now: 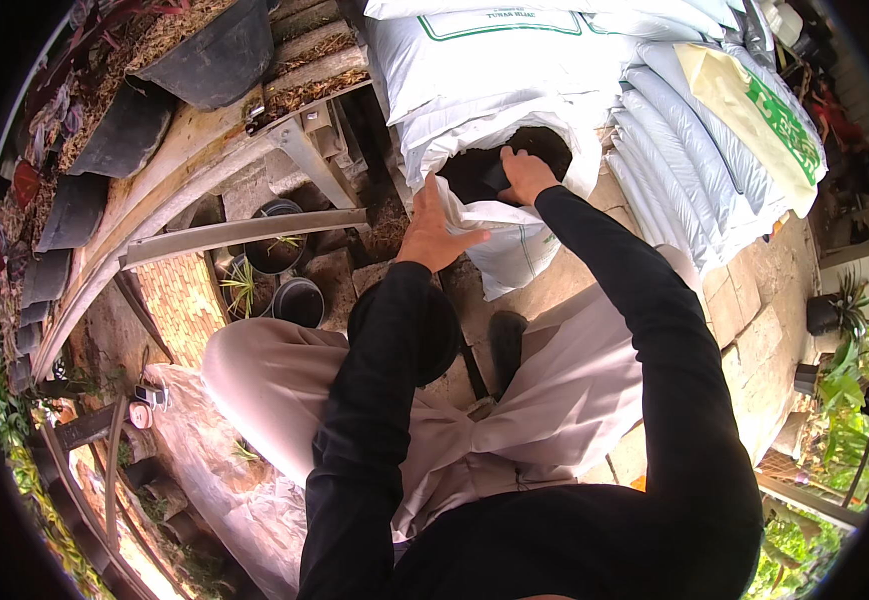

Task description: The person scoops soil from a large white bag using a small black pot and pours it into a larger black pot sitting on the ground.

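An open white plastic sack (521,259) of dark soil (543,144) stands before me, its mouth folded outward. My right hand (528,176) reaches into the mouth and grips a dark, thin-walled object (496,177), perhaps a small pot or scoop; its lower part is lost against the soil. At the sack's left rim rests my left hand (436,229), fingers against the plastic and thumb spread apart. Between my legs sits a round black pot (442,337), partly covered by my left forearm.
Stacked full white sacks (509,67) rise behind, with more piled (674,150) at right. On the left, a bench (202,161) bears black planters (209,64); a metal bar (247,236) juts over small pots (298,301). Plastic sheeting (209,450) lies at lower left.
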`<state>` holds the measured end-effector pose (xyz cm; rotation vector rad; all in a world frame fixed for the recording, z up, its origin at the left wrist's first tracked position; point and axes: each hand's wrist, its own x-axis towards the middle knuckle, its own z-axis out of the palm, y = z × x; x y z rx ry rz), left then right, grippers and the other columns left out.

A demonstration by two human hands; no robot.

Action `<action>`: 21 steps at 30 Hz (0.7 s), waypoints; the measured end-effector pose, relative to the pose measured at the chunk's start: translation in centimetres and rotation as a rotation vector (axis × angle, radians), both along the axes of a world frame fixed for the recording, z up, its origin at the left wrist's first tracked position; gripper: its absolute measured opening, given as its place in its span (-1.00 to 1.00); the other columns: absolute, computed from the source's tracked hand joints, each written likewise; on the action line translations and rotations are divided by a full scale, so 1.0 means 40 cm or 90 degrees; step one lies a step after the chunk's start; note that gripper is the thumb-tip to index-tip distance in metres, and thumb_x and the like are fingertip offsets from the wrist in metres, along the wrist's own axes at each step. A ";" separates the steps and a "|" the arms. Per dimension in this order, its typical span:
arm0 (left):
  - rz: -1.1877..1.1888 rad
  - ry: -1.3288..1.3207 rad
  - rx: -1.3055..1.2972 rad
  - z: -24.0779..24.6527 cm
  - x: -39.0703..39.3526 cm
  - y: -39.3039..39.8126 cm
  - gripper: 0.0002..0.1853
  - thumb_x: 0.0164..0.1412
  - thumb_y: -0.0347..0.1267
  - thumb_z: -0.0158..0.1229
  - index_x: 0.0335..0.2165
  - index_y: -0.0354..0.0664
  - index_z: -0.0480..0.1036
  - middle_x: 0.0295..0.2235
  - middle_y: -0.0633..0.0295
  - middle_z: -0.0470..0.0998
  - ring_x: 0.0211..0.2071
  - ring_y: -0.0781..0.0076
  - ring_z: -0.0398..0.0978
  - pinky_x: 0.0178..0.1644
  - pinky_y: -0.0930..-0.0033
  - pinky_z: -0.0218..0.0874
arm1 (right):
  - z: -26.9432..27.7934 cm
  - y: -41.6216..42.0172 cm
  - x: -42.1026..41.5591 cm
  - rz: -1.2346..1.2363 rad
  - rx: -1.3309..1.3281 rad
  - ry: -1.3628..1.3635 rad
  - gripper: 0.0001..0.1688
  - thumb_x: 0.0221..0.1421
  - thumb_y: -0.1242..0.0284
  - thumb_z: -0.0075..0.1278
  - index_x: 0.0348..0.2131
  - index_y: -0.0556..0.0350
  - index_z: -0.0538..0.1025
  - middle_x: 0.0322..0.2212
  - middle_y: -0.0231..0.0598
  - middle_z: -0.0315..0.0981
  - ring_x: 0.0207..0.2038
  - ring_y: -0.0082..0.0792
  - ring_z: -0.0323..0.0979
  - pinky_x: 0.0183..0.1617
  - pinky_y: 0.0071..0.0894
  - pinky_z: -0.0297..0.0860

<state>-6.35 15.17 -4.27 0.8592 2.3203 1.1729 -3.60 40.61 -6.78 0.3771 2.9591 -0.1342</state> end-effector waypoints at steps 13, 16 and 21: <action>-0.053 0.000 0.009 -0.035 0.001 0.010 0.55 -0.23 0.03 0.61 0.43 -0.32 -0.28 0.38 -0.33 -0.03 0.42 -0.19 0.01 0.45 0.09 -0.01 | 0.117 -0.038 -0.009 -0.099 -0.452 -0.031 -0.20 -0.02 0.07 0.35 0.03 0.26 0.45 -0.20 0.07 0.57 -0.23 -0.16 0.61 -0.12 -0.27 0.53; -0.051 0.004 0.029 -0.031 -0.006 0.003 0.57 -0.24 0.06 0.61 0.43 -0.34 -0.30 0.39 -0.33 -0.05 0.43 -0.19 -0.01 0.46 0.08 -0.02 | 0.166 -0.024 -0.008 -0.181 -0.605 -0.092 -0.23 0.01 0.08 0.34 0.02 0.25 0.45 -0.22 -0.04 0.56 -0.31 -0.32 0.61 -0.23 -0.35 0.58; -0.041 -0.017 0.043 -0.014 -0.007 -0.009 0.60 -0.24 0.10 0.61 0.43 -0.34 -0.35 0.40 -0.35 -0.10 0.44 -0.21 -0.04 0.46 0.08 -0.04 | 0.212 0.056 0.028 -0.190 -0.662 0.011 -0.21 0.00 0.06 0.34 0.00 0.30 0.48 -0.19 -0.02 0.51 -0.33 -0.30 0.61 -0.24 -0.36 0.63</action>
